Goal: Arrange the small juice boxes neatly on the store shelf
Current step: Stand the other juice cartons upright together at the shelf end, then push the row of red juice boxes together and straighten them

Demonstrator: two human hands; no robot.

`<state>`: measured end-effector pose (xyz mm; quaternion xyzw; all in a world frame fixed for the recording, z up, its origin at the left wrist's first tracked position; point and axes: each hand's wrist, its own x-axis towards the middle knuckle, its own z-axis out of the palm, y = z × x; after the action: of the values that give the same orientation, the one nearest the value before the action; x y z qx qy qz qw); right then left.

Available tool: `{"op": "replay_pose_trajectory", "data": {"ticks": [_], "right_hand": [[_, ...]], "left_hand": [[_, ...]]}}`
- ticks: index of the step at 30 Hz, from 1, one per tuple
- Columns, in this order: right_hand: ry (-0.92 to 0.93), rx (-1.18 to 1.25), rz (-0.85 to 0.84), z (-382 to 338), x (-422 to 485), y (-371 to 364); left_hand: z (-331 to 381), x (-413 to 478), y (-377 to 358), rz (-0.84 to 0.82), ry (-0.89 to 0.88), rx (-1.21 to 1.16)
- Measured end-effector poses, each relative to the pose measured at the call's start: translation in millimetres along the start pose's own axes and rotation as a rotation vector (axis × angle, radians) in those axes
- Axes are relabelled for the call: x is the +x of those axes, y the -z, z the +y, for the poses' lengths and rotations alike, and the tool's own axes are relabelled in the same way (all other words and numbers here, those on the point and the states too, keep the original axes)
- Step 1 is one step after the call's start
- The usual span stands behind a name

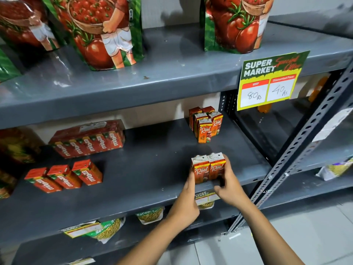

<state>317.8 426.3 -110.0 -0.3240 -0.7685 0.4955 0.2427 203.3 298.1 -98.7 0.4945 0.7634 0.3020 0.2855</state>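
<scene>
Two small orange "Real" juice boxes (208, 168) stand side by side near the front edge of the grey middle shelf (145, 165). My left hand (188, 196) presses against the left box and my right hand (229, 183) wraps the right box, squeezing the pair together. Behind them, at the back of the same shelf, several more "Real" juice boxes (206, 123) stand in a tight cluster. Three red "Maaza" juice boxes (64, 176) lie on their backs at the left front.
A shrink-wrapped Maaza multipack (87, 139) lies at the back left. Tomato pouches (107, 33) stand on the upper shelf. A yellow price sign (269, 81) hangs from its edge. A perforated steel upright (298, 155) slants at the right. Snack bags (107, 227) sit below.
</scene>
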Motion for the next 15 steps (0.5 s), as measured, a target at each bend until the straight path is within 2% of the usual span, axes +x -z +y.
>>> {"op": "replay_pose_trajectory", "data": {"ticks": [5, 12, 15], "right_hand": [[0.051, 0.053, 0.002, 1.8, -19.9, -2.3], [0.028, 0.048, -0.024, 4.6, -25.4, -4.0], [-0.003, 0.022, -0.017, 3.8, -31.0, -2.3]], "left_hand": [[-1.3, -24.8, -7.3, 0.003, -0.031, -0.064], [1.2, -30.8, -7.6, 0.04, -0.05, -0.043], [1.8, -33.3, -10.3, 0.143, -0.01, -0.024]]}}
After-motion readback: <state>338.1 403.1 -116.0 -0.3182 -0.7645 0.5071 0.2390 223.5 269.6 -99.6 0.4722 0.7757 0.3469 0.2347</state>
